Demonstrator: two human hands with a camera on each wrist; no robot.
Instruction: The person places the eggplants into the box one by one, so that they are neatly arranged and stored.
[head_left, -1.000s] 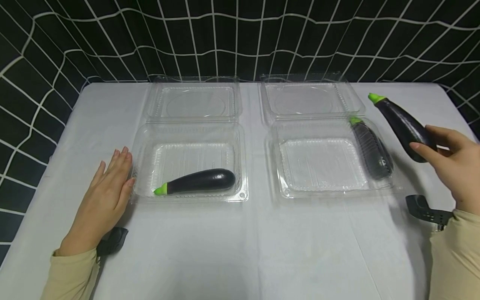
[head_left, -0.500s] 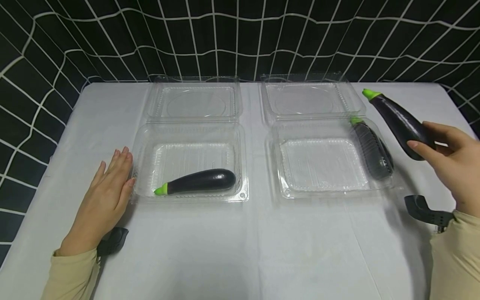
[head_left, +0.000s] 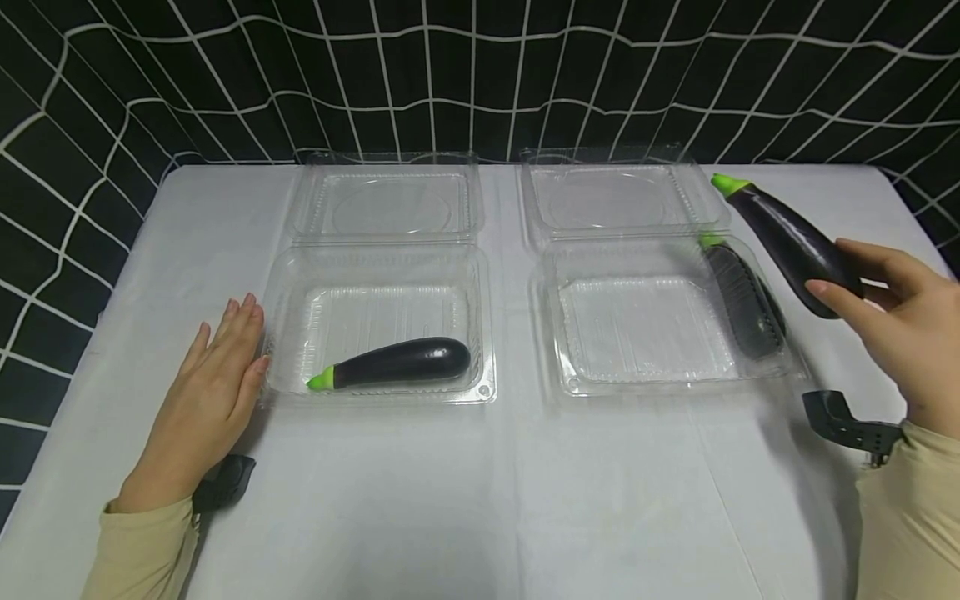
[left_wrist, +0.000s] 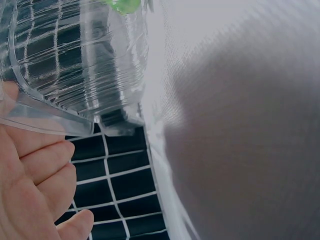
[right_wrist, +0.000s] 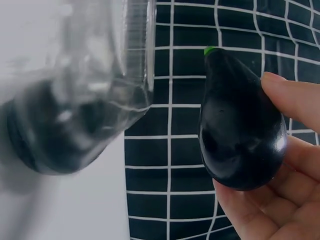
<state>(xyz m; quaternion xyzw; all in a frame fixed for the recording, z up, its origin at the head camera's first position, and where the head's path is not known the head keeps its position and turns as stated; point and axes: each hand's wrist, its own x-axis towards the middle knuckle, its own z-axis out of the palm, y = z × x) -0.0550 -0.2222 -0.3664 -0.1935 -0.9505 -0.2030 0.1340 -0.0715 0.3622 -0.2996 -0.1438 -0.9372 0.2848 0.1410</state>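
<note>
My right hand [head_left: 900,317] holds an eggplant [head_left: 795,237] by its round end between thumb and fingers, green tip pointing away to the left, raised over the table. In the right wrist view this eggplant [right_wrist: 240,125] hangs apart from the container. Another eggplant [head_left: 742,300] shows through the right wall of the right clear plastic container [head_left: 637,387], seemingly outside it on the table. A third eggplant [head_left: 405,362] lies along the near side inside the left clear container [head_left: 382,400]. My left hand [head_left: 213,383], fingers straight, rests at that container's left edge.
Both containers have their lids standing open behind them, a left lid [head_left: 390,204] and a right lid [head_left: 615,200]. A white cloth [head_left: 517,483] covers the table. Black fabric with a white grid [head_left: 480,75] surrounds its back and sides.
My right hand has moved slightly left with the eggplant, bringing its green tip closer to the right lid. The left hand and containers stay where they were.
</note>
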